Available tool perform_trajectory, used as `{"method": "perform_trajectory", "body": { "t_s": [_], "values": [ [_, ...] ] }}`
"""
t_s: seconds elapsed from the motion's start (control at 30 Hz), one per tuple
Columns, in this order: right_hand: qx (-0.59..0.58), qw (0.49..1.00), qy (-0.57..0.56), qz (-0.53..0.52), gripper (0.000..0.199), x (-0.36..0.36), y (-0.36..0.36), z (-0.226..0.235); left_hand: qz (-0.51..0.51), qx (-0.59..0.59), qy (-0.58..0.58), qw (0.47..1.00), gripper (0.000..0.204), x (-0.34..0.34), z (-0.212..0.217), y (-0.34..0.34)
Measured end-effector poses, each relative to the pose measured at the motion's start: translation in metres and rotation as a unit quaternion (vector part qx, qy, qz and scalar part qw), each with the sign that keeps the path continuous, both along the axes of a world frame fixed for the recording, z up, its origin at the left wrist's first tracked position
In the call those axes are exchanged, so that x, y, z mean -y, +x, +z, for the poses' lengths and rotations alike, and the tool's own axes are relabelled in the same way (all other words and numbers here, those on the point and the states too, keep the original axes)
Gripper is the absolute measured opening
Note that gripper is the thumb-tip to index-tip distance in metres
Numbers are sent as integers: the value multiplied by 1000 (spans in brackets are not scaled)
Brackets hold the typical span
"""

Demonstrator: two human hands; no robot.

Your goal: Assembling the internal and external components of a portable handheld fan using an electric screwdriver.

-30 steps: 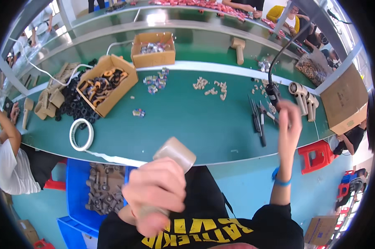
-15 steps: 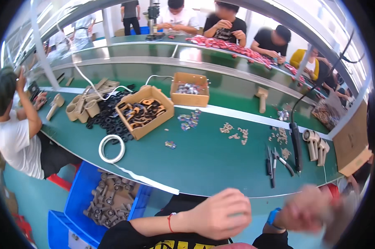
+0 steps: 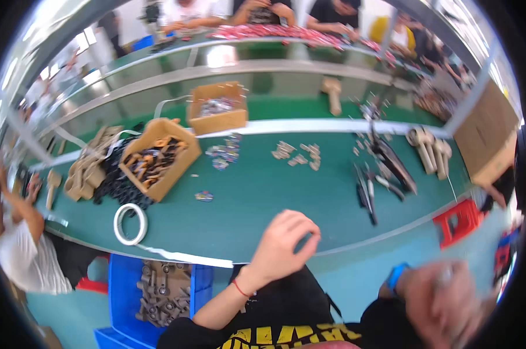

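Note:
My left hand (image 3: 286, 242) is over the near edge of the green table, fingers loosely bent and thumb apart. Nothing shows in the gap between them. Low on the right, beyond the table edge, is my right hand (image 3: 443, 299), smeared by motion. Something greyish shows at its fingers, too blurred to name. Farther in on the table lie pliers (image 3: 389, 187), a slim dark tool (image 3: 364, 195) and a black corded, pen-like tool (image 3: 394, 163). Small beige pieces (image 3: 298, 158) and a little pile of coloured wired parts (image 3: 204, 196) are spread beyond my left hand.
Cardboard boxes of parts (image 3: 187, 152) (image 3: 223, 123) stand left of centre, near a white tape roll (image 3: 117, 224). Beige handle-shaped housings (image 3: 428, 152) stand at right. A blue bin (image 3: 120, 299) and red stool (image 3: 459, 221) flank me. People sit opposite and at left.
My view has shifted, so the table appears higher and farther left. My left hand has moved up over the table edge and its thumb has spread. The right hand appears slightly lower.

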State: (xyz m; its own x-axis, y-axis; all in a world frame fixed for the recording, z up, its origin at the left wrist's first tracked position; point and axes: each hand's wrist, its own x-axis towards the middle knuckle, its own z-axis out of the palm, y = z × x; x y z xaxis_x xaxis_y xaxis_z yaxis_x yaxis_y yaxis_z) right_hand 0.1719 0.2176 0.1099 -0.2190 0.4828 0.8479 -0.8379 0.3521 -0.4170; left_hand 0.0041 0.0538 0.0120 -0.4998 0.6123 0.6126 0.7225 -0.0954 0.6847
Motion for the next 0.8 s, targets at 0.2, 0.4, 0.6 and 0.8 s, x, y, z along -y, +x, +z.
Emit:
{"method": "perform_trajectory", "body": {
  "t_s": [0.2,0.4,0.6,0.8],
  "values": [
    [104,973,119,167,41,-18,-1,24,-28,3,-57,998,12,2,2,-4],
    [-56,996,-65,16,24,-44,43,0,-27,2,-78,997,14,-5,0,6],
    [309,886,-312,-148,43,-211,34,-52,-12,-7,-105,994,13,-2,-3,11],
    [280,851,-421,-139,42,-345,89,-105,-3,-29,-125,992,13,-4,-1,12]
  ]
}}
